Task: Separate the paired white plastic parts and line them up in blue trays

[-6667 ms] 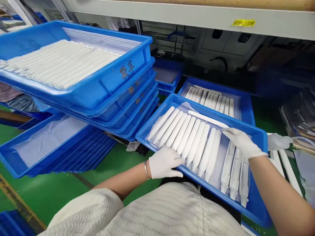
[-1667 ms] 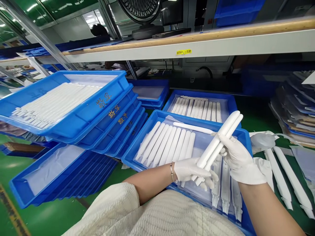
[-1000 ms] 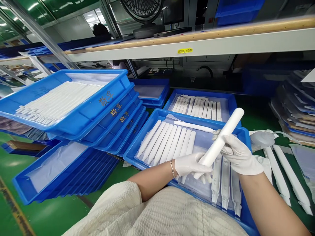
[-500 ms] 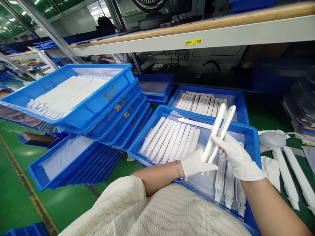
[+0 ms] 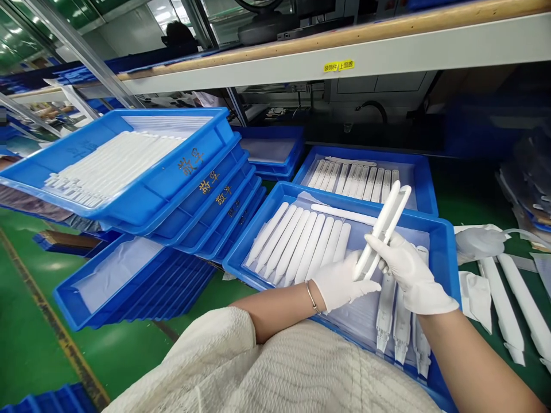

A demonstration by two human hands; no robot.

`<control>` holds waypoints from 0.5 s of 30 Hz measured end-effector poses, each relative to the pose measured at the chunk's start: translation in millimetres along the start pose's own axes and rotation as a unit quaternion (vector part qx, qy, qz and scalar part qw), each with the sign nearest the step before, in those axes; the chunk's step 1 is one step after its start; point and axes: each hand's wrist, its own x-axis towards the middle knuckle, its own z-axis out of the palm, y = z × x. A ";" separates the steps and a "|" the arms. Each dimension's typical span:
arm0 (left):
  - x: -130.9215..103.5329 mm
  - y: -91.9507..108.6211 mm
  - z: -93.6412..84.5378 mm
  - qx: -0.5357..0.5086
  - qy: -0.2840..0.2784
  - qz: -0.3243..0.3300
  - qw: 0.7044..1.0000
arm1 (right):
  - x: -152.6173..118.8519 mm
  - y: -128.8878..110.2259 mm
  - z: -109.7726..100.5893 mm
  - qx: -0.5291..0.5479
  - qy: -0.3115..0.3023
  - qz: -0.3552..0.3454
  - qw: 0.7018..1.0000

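Two long white plastic covers (image 5: 384, 223) are held side by side, tilted up and to the right above a blue tray (image 5: 443, 235). My left hand (image 5: 344, 282), in a white glove, is closed around their lower ends. My right hand (image 5: 402, 267), also gloved, pinches them from the right near the middle. In the tray below, several white covers (image 5: 307, 246) lie in a row on the left, smooth side up. To the right, under my right hand, lie a few white slotted pieces (image 5: 403, 330). One more white cover (image 5: 342, 214) lies crosswise along the far side.
Behind stands a second blue tray (image 5: 424, 178) with a row of white pieces. Stacked blue trays (image 5: 189, 178) rise at the left, the top one filled with white strips. More white pieces (image 5: 501, 315) lie on the green surface at right. A shelf edge (image 5: 275, 77) spans above.
The two covers, spread slightly apart before, are now closer together and nearly parallel. Both hands stay in about the same place, and the view has shifted slightly.
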 end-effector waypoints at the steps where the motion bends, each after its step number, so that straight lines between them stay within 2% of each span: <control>1: -0.7 1.2 -0.3 0.005 0.001 -0.007 1.000 | 0.4 0.0 0.4 0.008 -0.001 0.003 1.000; 6: -3.2 4.6 1.2 0.012 0.011 -0.009 1.000 | -1.8 -0.2 1.2 0.044 0.006 0.031 0.999; 9: 1.4 1.2 2.2 -0.073 0.000 -0.005 0.997 | -4.9 -1.0 0.3 0.041 0.004 0.035 0.999; 11: 7.8 -2.7 1.9 -0.189 -0.062 -0.010 0.980 | -6.9 -1.2 0.0 0.041 -0.018 0.026 0.999; 13: 14.7 -6.5 1.6 -0.296 -0.151 -0.013 0.943 | -8.5 -0.3 1.1 0.048 -0.045 0.009 0.998; 15: 19.3 -9.6 2.1 -0.348 -0.205 -0.012 0.915 | -9.5 2.1 4.4 0.042 -0.077 -0.008 0.996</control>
